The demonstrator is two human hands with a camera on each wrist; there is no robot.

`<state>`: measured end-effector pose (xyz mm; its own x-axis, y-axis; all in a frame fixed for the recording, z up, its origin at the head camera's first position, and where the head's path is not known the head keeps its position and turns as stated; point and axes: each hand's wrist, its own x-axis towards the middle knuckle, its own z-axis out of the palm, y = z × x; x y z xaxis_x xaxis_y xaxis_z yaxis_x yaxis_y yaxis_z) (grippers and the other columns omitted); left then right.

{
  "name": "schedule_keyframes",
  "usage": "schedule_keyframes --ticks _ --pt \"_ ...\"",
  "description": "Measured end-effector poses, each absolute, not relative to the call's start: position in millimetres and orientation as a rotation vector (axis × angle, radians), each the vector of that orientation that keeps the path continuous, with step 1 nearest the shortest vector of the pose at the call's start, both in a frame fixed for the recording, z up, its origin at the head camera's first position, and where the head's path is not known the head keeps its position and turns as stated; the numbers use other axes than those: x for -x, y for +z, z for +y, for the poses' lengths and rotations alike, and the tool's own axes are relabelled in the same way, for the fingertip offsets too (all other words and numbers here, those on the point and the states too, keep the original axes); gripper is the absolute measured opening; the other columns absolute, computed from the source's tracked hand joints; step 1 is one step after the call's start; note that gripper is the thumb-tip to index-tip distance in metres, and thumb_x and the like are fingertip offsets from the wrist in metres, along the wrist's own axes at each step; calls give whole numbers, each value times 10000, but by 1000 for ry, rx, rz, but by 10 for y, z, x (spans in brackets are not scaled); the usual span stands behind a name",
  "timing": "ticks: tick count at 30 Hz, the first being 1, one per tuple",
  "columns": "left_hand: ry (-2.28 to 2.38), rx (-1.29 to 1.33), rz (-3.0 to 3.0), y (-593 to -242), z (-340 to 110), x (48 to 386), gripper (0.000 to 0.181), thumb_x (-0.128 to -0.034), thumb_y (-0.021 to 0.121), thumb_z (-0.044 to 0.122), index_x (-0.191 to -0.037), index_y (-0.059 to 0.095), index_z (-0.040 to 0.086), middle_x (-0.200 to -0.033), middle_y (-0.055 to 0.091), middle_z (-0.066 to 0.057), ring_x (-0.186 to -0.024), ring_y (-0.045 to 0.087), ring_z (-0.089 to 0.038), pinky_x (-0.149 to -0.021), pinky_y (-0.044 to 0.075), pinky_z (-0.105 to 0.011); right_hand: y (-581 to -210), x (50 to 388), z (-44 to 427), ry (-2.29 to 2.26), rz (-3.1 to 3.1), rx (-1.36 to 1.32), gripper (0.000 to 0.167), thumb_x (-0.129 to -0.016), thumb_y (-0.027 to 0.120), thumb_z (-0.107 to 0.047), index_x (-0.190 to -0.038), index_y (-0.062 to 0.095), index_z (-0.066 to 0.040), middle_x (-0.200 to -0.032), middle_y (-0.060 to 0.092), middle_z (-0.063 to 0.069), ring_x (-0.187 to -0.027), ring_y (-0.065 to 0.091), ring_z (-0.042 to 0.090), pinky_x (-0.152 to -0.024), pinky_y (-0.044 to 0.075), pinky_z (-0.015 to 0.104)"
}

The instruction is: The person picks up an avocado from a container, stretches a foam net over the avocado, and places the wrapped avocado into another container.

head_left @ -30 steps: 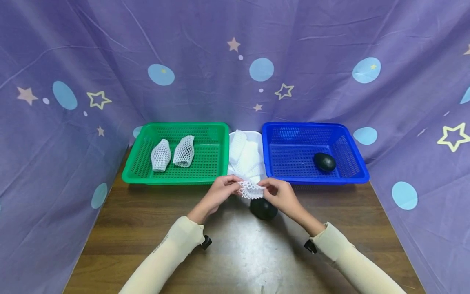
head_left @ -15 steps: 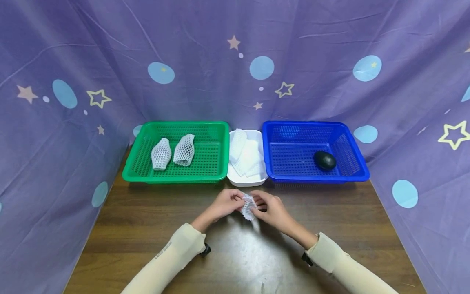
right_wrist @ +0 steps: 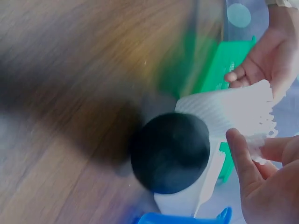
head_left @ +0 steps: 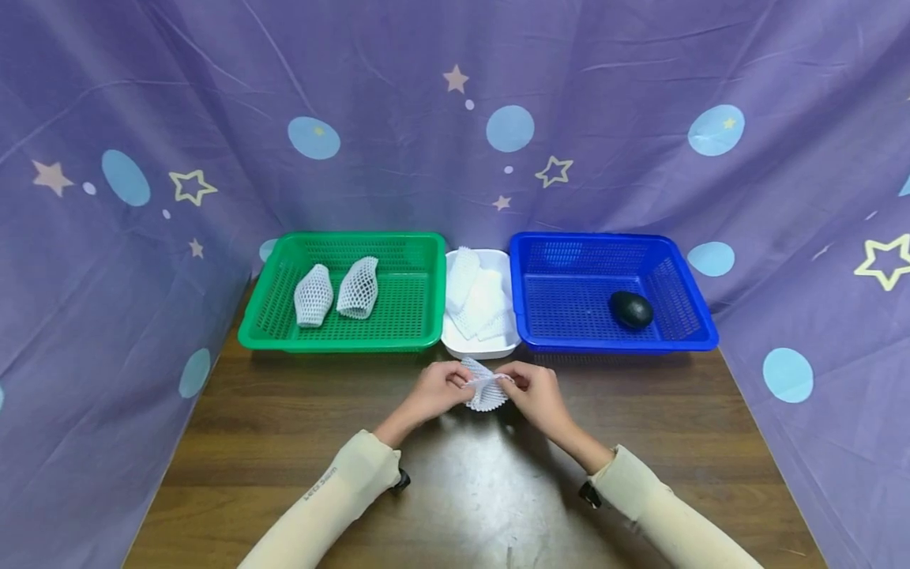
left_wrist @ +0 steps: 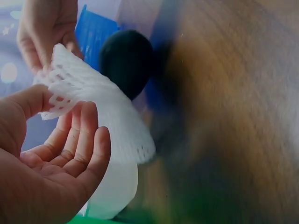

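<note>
Between both hands a white foam fruit net point(head_left: 486, 393) is held over the table, its mesh mouth stretched. My left hand point(head_left: 438, 389) pinches one side of its rim between thumb and fingers, seen closely in the left wrist view. On the opposite side my right hand point(head_left: 538, 393) pinches the rim. A dark oval fruit, like an avocado point(right_wrist: 170, 153), sits close beside the net in the right wrist view. The left wrist view shows that avocado point(left_wrist: 126, 63) too, outside the net; in the head view the hands and net hide it.
A green basket point(head_left: 341, 345) at back left holds two netted pieces point(head_left: 313, 296). The white tub point(head_left: 481, 348) in the middle holds several foam nets point(head_left: 478, 296). At back right, a blue basket point(head_left: 618, 345) contains another dark oval fruit point(head_left: 631, 310). A purple curtain hangs behind.
Both hands have come nearer the person with the foam net, away from the white tub, and turned it in their fingers. The avocado on the table has dropped from the head view.
</note>
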<state>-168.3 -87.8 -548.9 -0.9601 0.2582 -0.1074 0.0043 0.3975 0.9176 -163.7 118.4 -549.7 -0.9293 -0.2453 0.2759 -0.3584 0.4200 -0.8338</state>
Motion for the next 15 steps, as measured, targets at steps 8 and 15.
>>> schedule_keyframes --ticks 8,15 --pt "1609 -44 2426 -5433 -1088 1783 113 -831 757 44 -936 761 1 -843 758 -89 -713 644 -54 -672 533 -210 -5508 1684 1309 1569 -2628 -460 63 -893 743 -4 -943 775 15 -776 749 127 -617 645 117 -559 524 181" --pt "1671 -39 2368 -5406 -1115 1804 132 -841 774 55 -947 759 -22 -854 764 -103 -707 653 -53 -683 539 -210 -5530 1676 1331 1627 -2637 -437 75 -885 754 -5 -955 770 14 -795 760 134 -640 667 100 -574 547 189"
